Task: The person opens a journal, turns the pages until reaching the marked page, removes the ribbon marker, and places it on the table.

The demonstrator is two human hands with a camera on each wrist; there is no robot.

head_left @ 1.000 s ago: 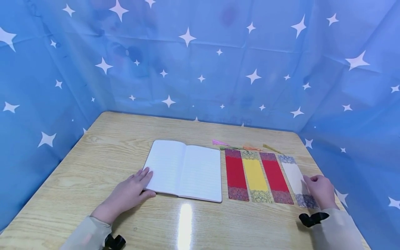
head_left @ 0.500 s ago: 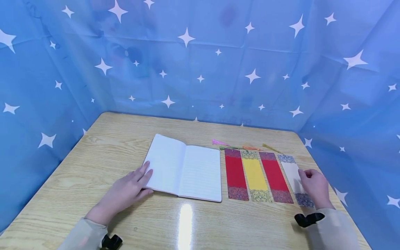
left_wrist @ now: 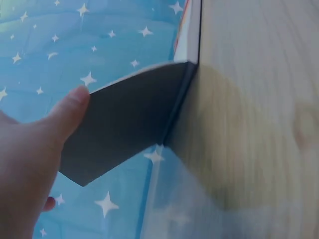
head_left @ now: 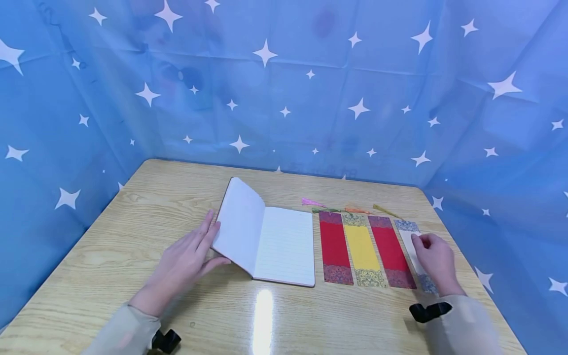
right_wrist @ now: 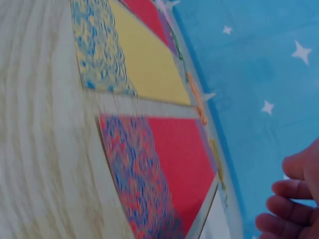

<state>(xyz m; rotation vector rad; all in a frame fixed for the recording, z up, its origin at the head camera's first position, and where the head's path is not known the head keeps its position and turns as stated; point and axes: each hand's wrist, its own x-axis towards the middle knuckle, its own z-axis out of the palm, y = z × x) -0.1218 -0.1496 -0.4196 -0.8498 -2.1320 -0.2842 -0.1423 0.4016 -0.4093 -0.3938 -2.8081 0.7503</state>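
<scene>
A lined notebook (head_left: 284, 246) lies open, with its left side tilted up off the table. My left hand (head_left: 182, 261) holds that raised side, thumb and fingers at its outer edge. From the left wrist, the dark cover (left_wrist: 124, 119) shows, with my left thumb along its edge. On the right lies a white bookmark (head_left: 410, 246) with blue patterned ends. Over it is my right hand (head_left: 437, 259), fingers loosely bent, hiding part of the strip. The right wrist view has these fingers (right_wrist: 289, 209) curled with nothing in them.
Between notebook and white bookmark lie a red bookmark (head_left: 333, 246), a yellow bookmark (head_left: 363, 246) and another red bookmark (head_left: 390, 246). Pink (head_left: 312, 202), orange (head_left: 357, 210) and olive (head_left: 386, 211) tassels trail at their far ends. A star-patterned blue curtain (head_left: 284, 88) surrounds the wooden table (head_left: 168, 197).
My left hand has lifted the notebook's left side from nearly flat to a clear tilt. The right hand has shifted left and slightly away from me, over the white bookmark.
</scene>
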